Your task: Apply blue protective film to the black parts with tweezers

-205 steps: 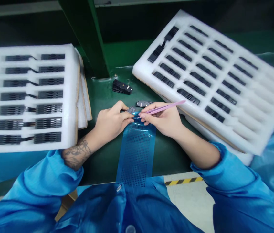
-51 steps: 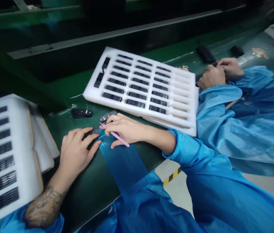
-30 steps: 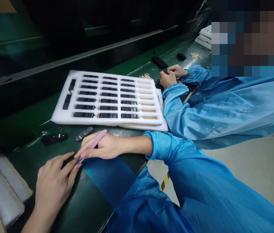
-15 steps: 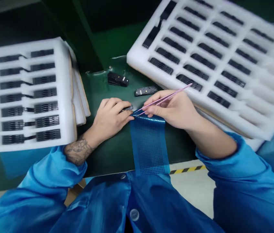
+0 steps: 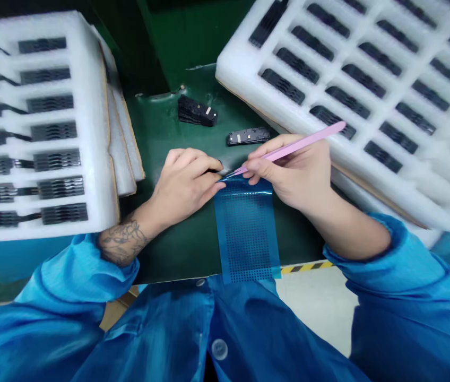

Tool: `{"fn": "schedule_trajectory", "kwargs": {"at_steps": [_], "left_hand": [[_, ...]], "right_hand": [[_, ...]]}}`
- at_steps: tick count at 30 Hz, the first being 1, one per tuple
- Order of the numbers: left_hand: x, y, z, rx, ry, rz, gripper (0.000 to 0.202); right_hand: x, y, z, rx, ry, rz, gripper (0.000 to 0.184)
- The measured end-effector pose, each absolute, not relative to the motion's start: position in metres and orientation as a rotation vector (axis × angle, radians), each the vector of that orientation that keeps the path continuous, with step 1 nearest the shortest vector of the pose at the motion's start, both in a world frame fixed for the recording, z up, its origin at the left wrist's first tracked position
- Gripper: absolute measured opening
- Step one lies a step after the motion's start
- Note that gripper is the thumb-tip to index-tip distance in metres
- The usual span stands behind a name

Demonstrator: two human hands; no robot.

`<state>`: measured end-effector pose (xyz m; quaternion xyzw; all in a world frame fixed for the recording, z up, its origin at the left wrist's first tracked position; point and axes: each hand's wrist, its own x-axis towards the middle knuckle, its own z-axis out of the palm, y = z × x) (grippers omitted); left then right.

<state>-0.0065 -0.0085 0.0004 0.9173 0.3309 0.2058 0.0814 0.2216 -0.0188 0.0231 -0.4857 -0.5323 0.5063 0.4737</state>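
My left hand [image 5: 185,183] lies on the green bench, fingers curled and pinching a small dark part that is mostly hidden under them. My right hand [image 5: 294,172] grips pink tweezers [image 5: 288,149], whose tips point left at the spot under my left fingertips. Both hands meet at the top edge of a blue perforated film strip [image 5: 247,228] that runs from there down to the bench's front edge.
A white foam tray [image 5: 93,122] with rows of black parts stands at the left on a stack, and another white foam tray [image 5: 368,106] at the right. Two loose black parts [image 5: 197,111] [image 5: 248,136] lie on the green bench [image 5: 169,249] behind my hands.
The view swung right to a co-worker and came back down to the bench. My hands stay at the strip's top edge; the tweezers' tips have come closer to my left fingertips.
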Motion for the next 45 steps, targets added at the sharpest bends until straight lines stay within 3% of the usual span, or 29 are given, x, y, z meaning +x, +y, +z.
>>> {"fn": "schedule_trajectory", "kwargs": {"at_steps": [9, 37, 45], "left_hand": [[-0.007, -0.005, -0.003, 2.613, 0.946, 0.720, 0.015], [-0.010, -0.009, 0.005, 2.608, 1.043, 0.693, 0.021], [-0.027, -0.018, 0.014, 2.740, 1.351, 0.428, 0.021]], "right_hand": [[0.220, -0.020, 0.020, -1.225, -1.358, 1.170, 0.023], [0.221, -0.012, 0.018, -1.264, -1.336, 1.204, 0.024], [0.222, -0.009, 0.015, -1.338, -1.354, 1.167, 0.019]]}}
